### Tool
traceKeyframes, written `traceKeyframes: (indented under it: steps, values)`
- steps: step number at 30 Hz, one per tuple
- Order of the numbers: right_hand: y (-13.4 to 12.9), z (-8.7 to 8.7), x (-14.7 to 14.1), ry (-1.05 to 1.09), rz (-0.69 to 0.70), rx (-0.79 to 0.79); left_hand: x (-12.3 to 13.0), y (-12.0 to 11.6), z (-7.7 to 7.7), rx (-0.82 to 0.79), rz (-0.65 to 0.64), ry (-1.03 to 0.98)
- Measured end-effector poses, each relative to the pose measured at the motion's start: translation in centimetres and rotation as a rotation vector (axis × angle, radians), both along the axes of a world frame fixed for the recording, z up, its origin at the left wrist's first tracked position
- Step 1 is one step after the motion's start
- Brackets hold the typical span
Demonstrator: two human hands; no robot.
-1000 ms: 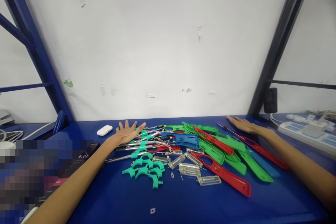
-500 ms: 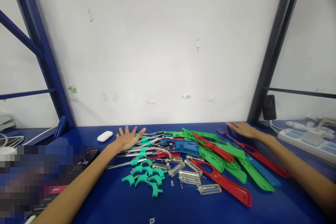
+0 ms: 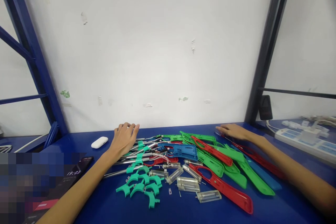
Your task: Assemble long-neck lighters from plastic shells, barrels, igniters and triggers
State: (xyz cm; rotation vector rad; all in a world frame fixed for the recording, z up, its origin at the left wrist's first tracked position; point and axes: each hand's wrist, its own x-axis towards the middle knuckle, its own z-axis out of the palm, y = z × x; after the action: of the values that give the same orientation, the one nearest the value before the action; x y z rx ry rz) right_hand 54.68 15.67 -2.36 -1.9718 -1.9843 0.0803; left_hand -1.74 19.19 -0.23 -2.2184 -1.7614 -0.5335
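Loosely, the left hand [image 3: 124,140] bends beside straight silver metal rods [image 3: 115,173], the right hand [image 3: 231,131] beside a slim metallic shaft [image 3: 219,134]; I cannot tell either grip's closure.

The left forearm [image 3: 88,183] enters from 8 o'clock, its wrist angled toward 1; the left hand [image 3: 124,138] is palm down, fingers loosely bent, thumb on the 3 o'clock side. The right forearm [image 3: 291,169] slants in from 4 o'clock, the right hand's [image 3: 231,131] fingers lying close together toward 9.
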Motion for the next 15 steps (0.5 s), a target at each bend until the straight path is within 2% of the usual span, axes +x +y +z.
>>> traceKeyframes:
  steps: [3,6,10,15]
  values:
    - [-0.2,0.1,-0.6,-0.012,0.015,-0.126,0.1,0.1,0.5,0.045,-0.02,-0.002]
    - [-0.3,0.2,-1.0,-0.013,0.019,-0.176,-0.1,0.4,0.4,0.066,-0.042,-0.013]
    - [-0.2,0.7,-1.0,0.009,0.011,-0.157,-0.5,1.1,-0.8,0.067,-0.113,-0.012]
    - [-0.6,1.8,-1.3,0.038,-0.023,-0.051,-1.1,2.2,-2.3,0.112,-0.288,0.008]
